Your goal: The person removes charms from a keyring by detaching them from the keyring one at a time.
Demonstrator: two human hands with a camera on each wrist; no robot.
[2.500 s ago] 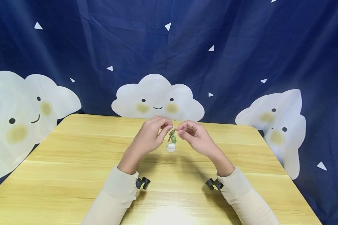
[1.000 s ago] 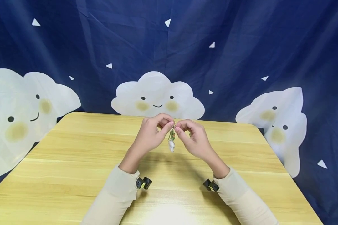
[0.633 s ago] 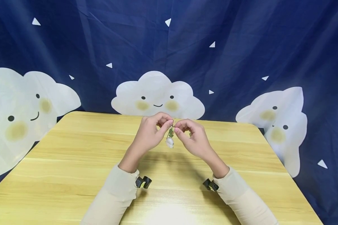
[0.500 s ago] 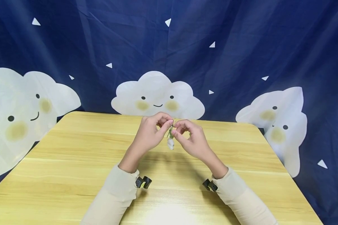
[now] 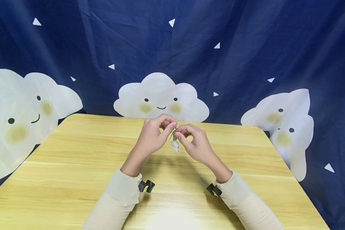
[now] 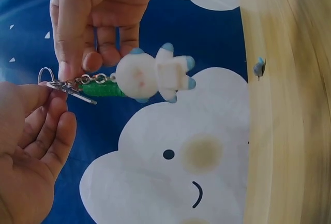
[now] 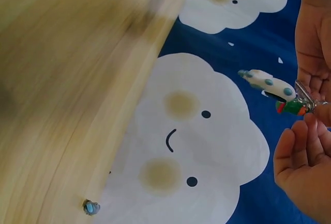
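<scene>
Both hands hold a keychain up above the table near its far edge. My left hand (image 5: 155, 134) pinches its metal split ring between thumb and forefinger. My right hand (image 5: 196, 142) pinches the chain just below, beside the left fingertips. A white figure (image 6: 139, 76) with blue feet and ears hangs from the chain (image 6: 93, 78); in the head view it dangles under the fingers. Next to it hang a bright green piece (image 6: 103, 89), which shows some red and orange in the right wrist view, and a flat metal bar (image 6: 83, 98). The fingertips hide part of the ring.
A light wooden table (image 5: 89, 179) spreads below the hands. Behind it hangs a dark blue curtain (image 5: 189, 48) printed with white clouds (image 5: 161, 88). In the wrist views a small grey-blue object (image 6: 259, 68) sits by the table's edge. Each sleeve carries a black wrist camera (image 5: 146, 186).
The right hand has come in from beside the keychain and taken hold of its chain, then shifted slightly lower. The white figure has turned and swung. The left hand has hardly moved.
</scene>
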